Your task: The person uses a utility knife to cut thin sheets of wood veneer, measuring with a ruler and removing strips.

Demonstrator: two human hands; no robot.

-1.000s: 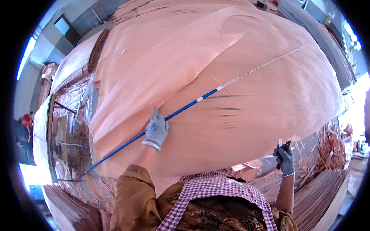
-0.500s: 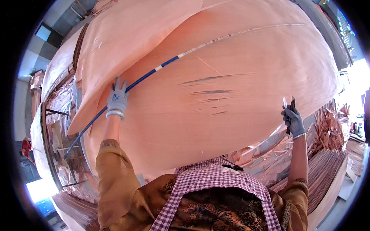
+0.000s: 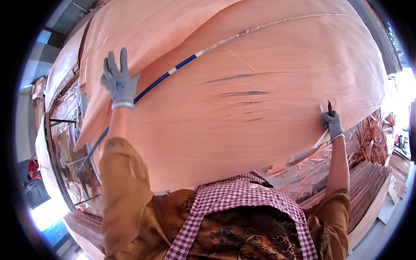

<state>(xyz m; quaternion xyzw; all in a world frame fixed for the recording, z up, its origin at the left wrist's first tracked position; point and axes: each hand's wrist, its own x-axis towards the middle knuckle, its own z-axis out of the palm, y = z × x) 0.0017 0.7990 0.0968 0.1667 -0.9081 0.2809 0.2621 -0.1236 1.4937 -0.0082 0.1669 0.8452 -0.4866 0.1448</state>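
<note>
My left hand, in a pale grey glove, has its fingers spread over the upper peach, thin wood sheet near its fold, beside a long blue-and-white rod. The rod runs diagonally across the lower sheet, which has several long splits in its middle. Part of the rod is hidden behind my left arm. My right hand, in a darker grey glove, is closed on a black cutter-like tool and a narrow white object at the sheet's right side.
Loose wood scraps lie along the right and front edges. Stacked sheets stand at lower right. A black metal frame with plastic and debris is at left. A red object shows at the far left.
My left hand has moved up and leftward from on the rod, fingers now spread. My right hand has risen and shifted right with the tool. The view has shifted; the rod appears higher.
</note>
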